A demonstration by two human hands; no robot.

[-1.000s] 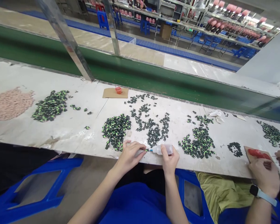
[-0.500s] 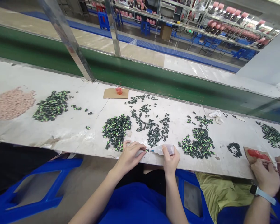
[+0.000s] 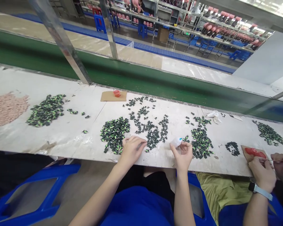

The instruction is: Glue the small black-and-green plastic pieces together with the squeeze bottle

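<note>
My left hand (image 3: 132,149) rests at the right edge of a pile of small black-and-green pieces (image 3: 114,133), thumb and forefinger slightly apart with nothing visible between them. Just right of its fingertips, one small black-and-green piece (image 3: 147,150) lies on the white table. My right hand (image 3: 183,153) is closed around a small white squeeze bottle with a blue tip (image 3: 176,142). The bottle is tilted with its tip upward, away from the piece. Between and beyond my hands lie loose slim dark pieces (image 3: 153,138).
Right of my right hand is another dark-green pile (image 3: 201,142). A co-worker's hands (image 3: 263,171) work beside a cardboard piece with red material (image 3: 255,153). A red pot (image 3: 116,93) stands on cardboard at the back. Further left are a green-black pile (image 3: 46,110) and a pink pile (image 3: 8,108).
My right hand has moved right with the bottle and turned its tip upward, away from the small piece. My left fingers have let go of that piece, which now lies on the table.
</note>
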